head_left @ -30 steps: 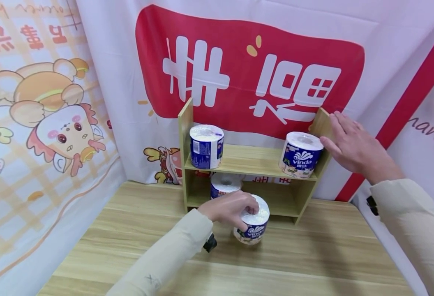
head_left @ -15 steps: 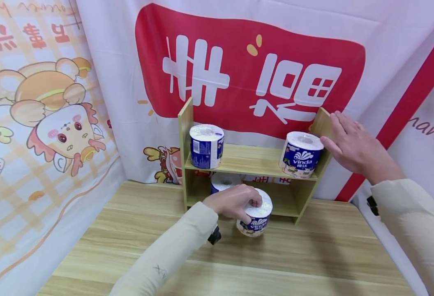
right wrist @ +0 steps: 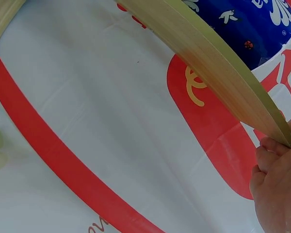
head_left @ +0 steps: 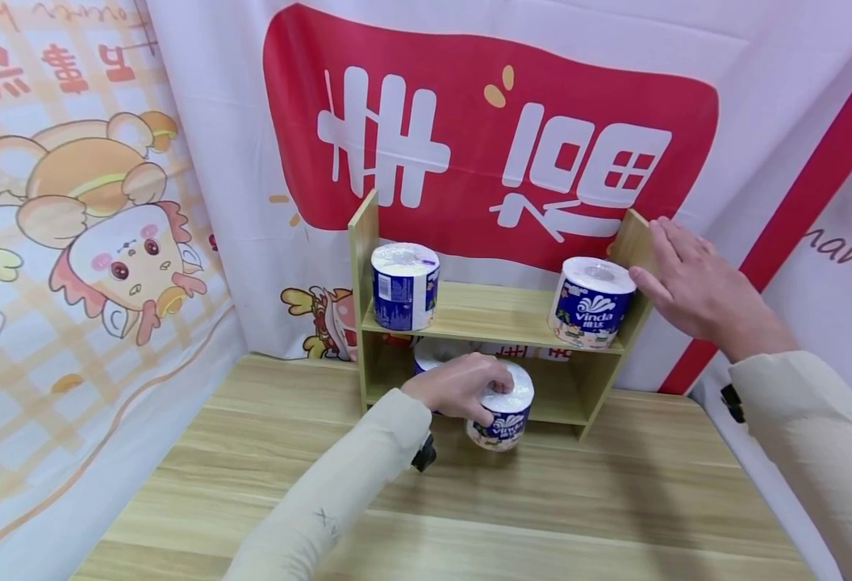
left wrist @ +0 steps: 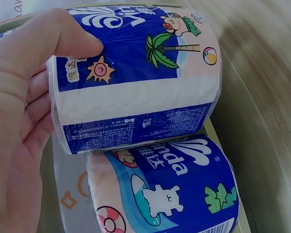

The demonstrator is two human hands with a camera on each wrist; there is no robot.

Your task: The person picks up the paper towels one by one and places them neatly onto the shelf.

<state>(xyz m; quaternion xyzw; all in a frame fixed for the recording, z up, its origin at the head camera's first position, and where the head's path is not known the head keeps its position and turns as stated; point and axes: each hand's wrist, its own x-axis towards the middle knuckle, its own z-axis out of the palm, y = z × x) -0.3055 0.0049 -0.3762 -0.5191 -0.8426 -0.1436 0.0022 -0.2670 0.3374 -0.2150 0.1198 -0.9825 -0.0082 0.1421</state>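
The wrapped Vinda toilet paper roll is gripped from above by the left hand, fingers curled over its top edge. Compared with 1 s ago, the roll has been carried up and back from the table toward the lower compartment of the wooden shelf. It is now held at the lower compartment's front edge, just beside the roll already in there, which is mostly hidden behind the hand. In the left wrist view the held roll is seen lying close against that second roll; touching or not cannot be told. Judged from this, the placing step is nearly done, with the roll not yet set down or released.

The right hand has not moved over the 3 head frames. It is laid flat, fingers straight, against the shelf's right side panel, holding nothing, apparently steadying the shelf.

Counts:
- 4 toilet paper rolls: 2 on the upper board, at the left and right ends, 1 in the lower compartment, 1 in the left hand.
- 1 shelf, 2 levels.
- 1 table.
- Printed cloth backdrop behind and at both sides.
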